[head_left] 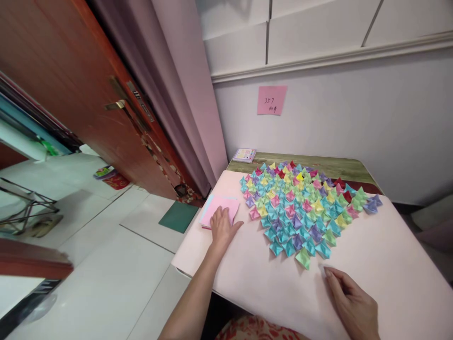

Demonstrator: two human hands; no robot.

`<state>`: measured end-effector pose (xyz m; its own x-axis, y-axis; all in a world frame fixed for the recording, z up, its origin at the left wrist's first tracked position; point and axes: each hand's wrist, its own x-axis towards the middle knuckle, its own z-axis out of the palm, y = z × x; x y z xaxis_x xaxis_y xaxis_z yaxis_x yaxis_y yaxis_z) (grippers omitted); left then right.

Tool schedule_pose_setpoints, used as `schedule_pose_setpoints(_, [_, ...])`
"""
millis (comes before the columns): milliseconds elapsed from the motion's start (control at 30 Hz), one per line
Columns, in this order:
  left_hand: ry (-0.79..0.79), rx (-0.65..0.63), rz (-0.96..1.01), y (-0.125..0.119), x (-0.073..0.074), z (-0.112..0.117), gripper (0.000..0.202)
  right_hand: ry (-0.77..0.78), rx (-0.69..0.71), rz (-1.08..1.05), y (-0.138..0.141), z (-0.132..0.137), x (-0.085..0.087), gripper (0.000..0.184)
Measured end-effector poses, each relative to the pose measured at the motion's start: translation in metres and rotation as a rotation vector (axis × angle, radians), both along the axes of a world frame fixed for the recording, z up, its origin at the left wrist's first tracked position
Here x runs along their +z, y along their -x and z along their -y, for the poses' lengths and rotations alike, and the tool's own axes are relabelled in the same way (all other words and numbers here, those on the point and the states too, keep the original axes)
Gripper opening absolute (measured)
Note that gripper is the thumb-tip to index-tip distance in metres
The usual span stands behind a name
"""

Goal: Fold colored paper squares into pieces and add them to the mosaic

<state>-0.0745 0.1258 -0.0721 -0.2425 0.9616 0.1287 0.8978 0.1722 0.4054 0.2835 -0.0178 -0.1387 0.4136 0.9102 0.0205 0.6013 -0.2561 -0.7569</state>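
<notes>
My left hand point(222, 226) rests on a stack of square coloured paper point(225, 204) at the table's left edge, with a pink sheet on top and light blue showing beneath. Its fingers lie flat and the thumb is spread away. Low on the right, my right hand point(350, 300) is closed in a pinch. A small pale thing point(322, 269) shows at its fingertips, too little to name. Between and beyond both hands stand many small folded paper pieces point(290, 208) in close rows, in blue, green, yellow, pink, purple and red. A green folded piece point(303, 258) sits nearest to me.
A pale pink cover point(244, 278) lies over the table. At the back left corner is a small stack of printed cards point(244, 155). A pink note point(272, 100) with handwriting sticks to the wall. A curtain point(184, 94) and wooden door point(71, 71) stand left.
</notes>
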Motion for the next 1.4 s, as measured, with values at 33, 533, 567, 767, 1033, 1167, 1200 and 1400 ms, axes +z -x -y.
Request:
schedule_pose_setpoints(33, [-0.014, 0.013, 0.029, 0.000, -0.004, 0.000, 0.063, 0.009, -0.009, 0.005, 0.001, 0.000, 0.000, 0.042])
schedule_pose_setpoints(533, [-0.193, 0.090, 0.176, 0.035, 0.006, 0.002, 0.023, -0.027, -0.007, -0.027, 0.007, 0.001, 0.003, 0.041])
schedule_pose_setpoints(567, [-0.207, 0.106, 0.183, 0.038, 0.008, 0.002, 0.023, -0.031, -0.013, -0.048, 0.007, 0.001, 0.004, 0.040])
schedule_pose_setpoints(767, [-0.305, 0.226, 0.208, 0.061, 0.029, 0.000, 0.029, -0.045, -0.088, -0.207, 0.007, -0.002, 0.020, 0.042])
schedule_pose_setpoints(1033, [-0.563, 0.095, 0.149, 0.041, 0.043, 0.005, 0.026, -0.132, 0.038, -0.457, 0.030, -0.009, 0.045, 0.038])
schedule_pose_setpoints(1167, [-0.862, -0.260, -0.008, 0.010, 0.059, 0.021, 0.021, 0.015, 0.273, -0.726, 0.054, -0.020, 0.077, 0.042])
schedule_pose_setpoints(1200, [-0.879, -0.375, -0.043, -0.001, 0.063, 0.029, 0.024, 0.062, 0.332, -0.844, 0.060, -0.024, 0.088, 0.045])
schedule_pose_setpoints(1400, [-0.824, -1.004, -0.218, -0.052, 0.079, 0.075, 0.038, 0.169, 0.464, -1.300, 0.078, -0.054, 0.145, 0.065])
